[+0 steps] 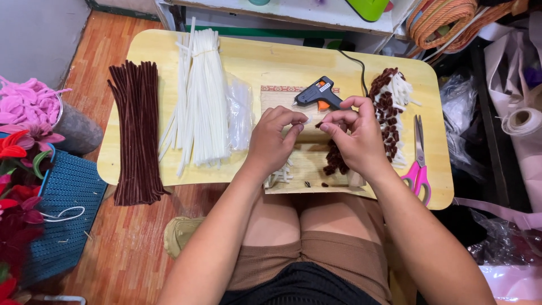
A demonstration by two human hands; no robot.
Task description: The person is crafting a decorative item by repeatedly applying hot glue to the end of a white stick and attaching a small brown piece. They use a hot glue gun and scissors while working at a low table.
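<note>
My left hand (275,137) and my right hand (354,137) meet over a small bamboo mat (307,164) on the low yellow table (271,62). Between their fingertips both pinch one small white pipe-cleaner piece (307,120), which has a short brown piece at its right end. A black and orange glue gun (317,94) lies just beyond my fingers. Short brown pieces (334,161) lie under my right hand, and cut white pieces (280,172) lie below my left wrist.
A bundle of long brown pipe cleaners (135,133) and a bundle of white ones (199,99) lie on the left of the table. Pink-handled scissors (418,161) and a heap of brown-and-white pieces (389,107) sit to the right. Artificial flowers (17,164) and a blue basket (68,220) stand on the floor at left.
</note>
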